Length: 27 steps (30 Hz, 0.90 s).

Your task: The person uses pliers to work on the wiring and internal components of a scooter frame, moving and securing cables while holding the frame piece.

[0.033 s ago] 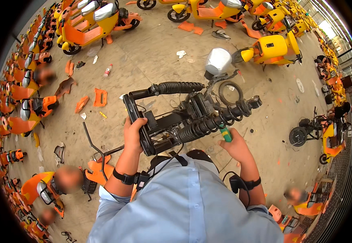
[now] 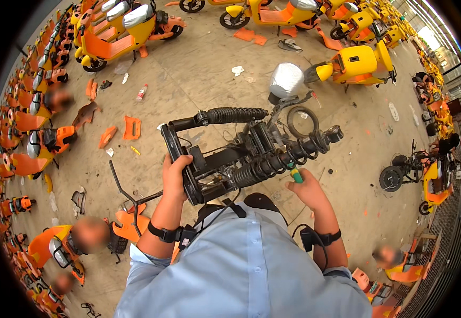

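Observation:
A black scooter frame section [image 2: 217, 157] with two coil-spring shock absorbers lies across the space in front of my body. My left hand [image 2: 175, 172] is closed round the bar at its left end, thumb on top. Along the far side runs one shock absorber [image 2: 236, 114]; the nearer shock absorber [image 2: 262, 168] slants up to the right. My right hand [image 2: 310, 188] is closed on a green and yellow handle [image 2: 297, 177], which looks like a screwdriver's. Its front end is hidden under the nearer shock absorber.
Behind the frame stand a silver-covered scooter part [image 2: 286, 80] and a black ring [image 2: 301, 121]. Orange plastic pieces [image 2: 132, 128] and a bottle [image 2: 142, 92] litter the floor. Yellow scooters [image 2: 355, 64] surround the area. A bent black rod [image 2: 120, 183] sticks out by my left forearm.
The green and yellow handle has turned slightly in my right hand, with more yellow showing. My left hand and the frame hold still.

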Tool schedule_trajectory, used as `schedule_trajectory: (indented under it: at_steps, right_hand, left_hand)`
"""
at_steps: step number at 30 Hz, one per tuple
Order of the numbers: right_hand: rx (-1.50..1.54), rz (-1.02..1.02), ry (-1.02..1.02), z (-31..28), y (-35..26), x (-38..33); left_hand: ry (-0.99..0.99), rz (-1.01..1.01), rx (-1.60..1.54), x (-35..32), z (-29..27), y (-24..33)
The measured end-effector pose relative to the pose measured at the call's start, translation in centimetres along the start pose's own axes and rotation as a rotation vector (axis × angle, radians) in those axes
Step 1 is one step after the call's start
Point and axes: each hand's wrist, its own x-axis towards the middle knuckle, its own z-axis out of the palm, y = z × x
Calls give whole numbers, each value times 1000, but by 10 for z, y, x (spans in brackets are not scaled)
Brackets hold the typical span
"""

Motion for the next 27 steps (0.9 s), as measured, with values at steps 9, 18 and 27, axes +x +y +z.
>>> schedule_trajectory:
  at_steps: [9,18,27]
  right_hand:
    - [765,167,-504,21,28,120]
    - [647,271,-569,21,-25,167]
    - [712,-273,-492,-37,-68,155]
  left_hand:
    - [24,20,22,-1,9,-2]
    - [55,38,7,2,21,-7]
    - [59,28,52,-1,33,-1]
